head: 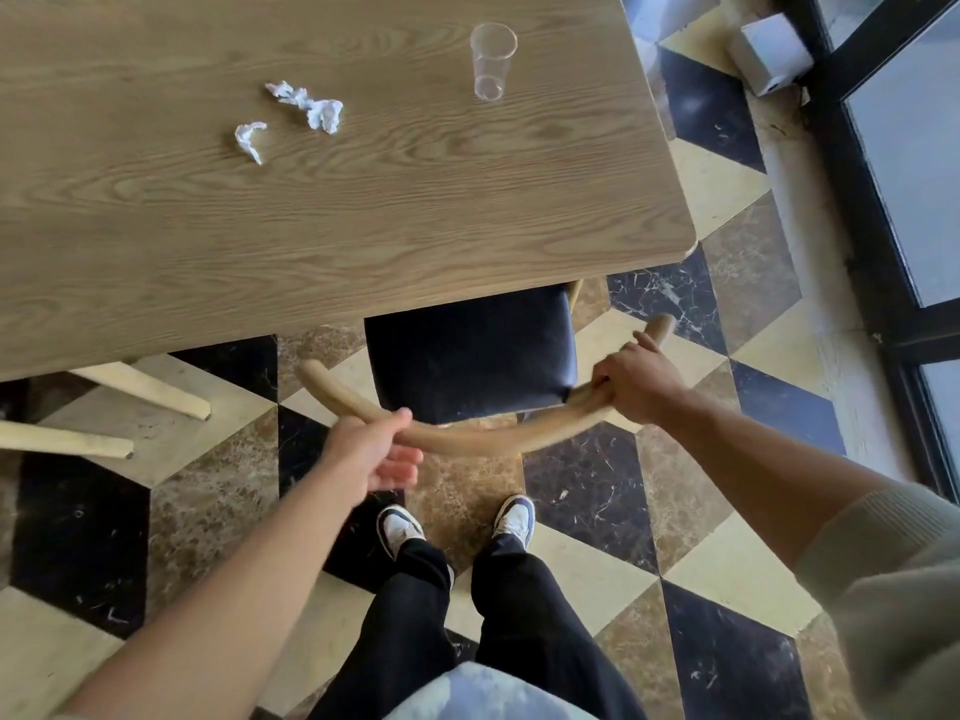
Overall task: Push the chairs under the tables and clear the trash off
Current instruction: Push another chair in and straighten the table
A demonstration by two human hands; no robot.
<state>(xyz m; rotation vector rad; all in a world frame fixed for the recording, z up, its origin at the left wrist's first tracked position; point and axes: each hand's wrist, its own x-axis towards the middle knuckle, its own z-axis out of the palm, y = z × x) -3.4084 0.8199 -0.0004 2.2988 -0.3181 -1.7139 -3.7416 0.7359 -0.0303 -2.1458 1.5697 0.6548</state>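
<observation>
A chair with a black seat (470, 350) and a curved wooden backrest (483, 436) stands at the near edge of the wooden table (363, 210), its seat partly under the top. My left hand (376, 449) wraps the left part of the backrest, fingers curled beneath it. My right hand (636, 381) grips the right part of the rail. On the table lie two crumpled white napkins, a larger one (311, 106) and a smaller one (249, 140), and an upright clear plastic cup (491, 59).
Pale wooden legs (140, 389) of another chair or the table show at the left under the table. The floor is patterned marble tile. A dark window frame (857, 200) and a white box (771, 52) are at the right. My feet (457, 522) stand just behind the chair.
</observation>
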